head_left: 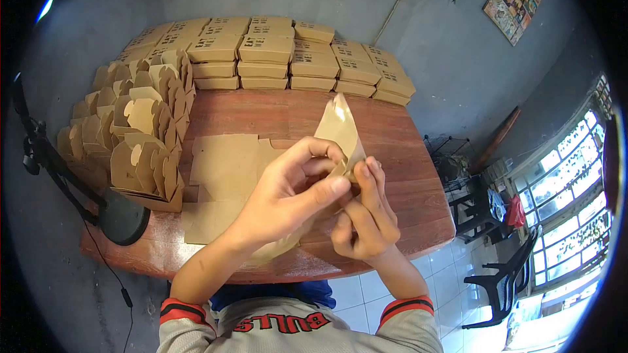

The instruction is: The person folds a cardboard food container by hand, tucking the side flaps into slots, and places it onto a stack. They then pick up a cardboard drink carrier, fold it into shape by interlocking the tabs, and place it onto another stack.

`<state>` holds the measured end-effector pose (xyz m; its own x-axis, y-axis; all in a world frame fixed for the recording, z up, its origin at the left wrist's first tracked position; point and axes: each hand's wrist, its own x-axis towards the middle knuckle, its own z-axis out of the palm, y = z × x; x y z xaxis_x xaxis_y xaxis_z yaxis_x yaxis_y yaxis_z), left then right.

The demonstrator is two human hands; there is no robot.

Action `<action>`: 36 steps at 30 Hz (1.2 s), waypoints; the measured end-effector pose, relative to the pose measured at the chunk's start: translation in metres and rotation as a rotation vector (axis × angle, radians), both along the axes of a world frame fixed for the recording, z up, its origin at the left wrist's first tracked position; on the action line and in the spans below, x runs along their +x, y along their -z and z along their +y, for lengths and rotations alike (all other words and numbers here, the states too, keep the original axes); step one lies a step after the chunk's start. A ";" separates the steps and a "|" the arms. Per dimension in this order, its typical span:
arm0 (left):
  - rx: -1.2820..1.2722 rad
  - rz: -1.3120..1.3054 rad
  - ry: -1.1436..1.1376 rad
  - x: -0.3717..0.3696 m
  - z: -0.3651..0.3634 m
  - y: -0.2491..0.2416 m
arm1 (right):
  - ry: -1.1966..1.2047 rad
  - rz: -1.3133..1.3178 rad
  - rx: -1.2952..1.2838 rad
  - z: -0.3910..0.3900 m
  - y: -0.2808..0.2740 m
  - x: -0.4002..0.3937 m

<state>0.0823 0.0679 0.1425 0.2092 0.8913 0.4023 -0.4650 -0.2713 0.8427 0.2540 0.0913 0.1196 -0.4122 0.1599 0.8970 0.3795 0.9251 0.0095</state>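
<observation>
Wooden table point(392, 157): finished boxes point(275, 52) stacked top centre, flat blanks point(226, 170) left; both hands point(288, 196) point(366, 216) pinching one half-folded blank point(340, 127).

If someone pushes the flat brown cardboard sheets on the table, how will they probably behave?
The flat cardboard sheets look thin and light, so they would probably slide easily on the smooth wooden table. Lifted by one edge, a sheet would likely bend along its fold lines.

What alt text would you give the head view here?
Both hands, left hand and right hand, pinch a flat brown cardboard box blank above a wooden table. Unfolded blanks lie beneath, nested half-folded boxes stand at left, and stacked closed boxes line the far edge.
</observation>
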 end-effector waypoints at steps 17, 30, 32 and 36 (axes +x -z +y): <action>0.722 0.698 -0.134 -0.033 -0.013 0.016 | -0.606 0.603 -1.178 0.048 -0.021 0.034; -0.262 0.111 -0.464 -0.037 -0.030 0.076 | -0.129 0.009 -0.342 -0.002 0.073 -0.039; -0.314 0.124 -0.445 -0.036 -0.033 0.083 | -0.138 0.051 -0.450 -0.008 0.074 -0.041; -0.344 0.130 -0.418 -0.033 -0.034 0.089 | -0.149 0.207 -0.719 -0.018 0.075 -0.042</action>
<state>0.0493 0.0336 0.0538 -0.1623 0.9844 0.0679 -0.2631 -0.1095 0.9585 0.2124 0.0732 0.0447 -0.3104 0.6897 0.6542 0.1785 0.7182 -0.6725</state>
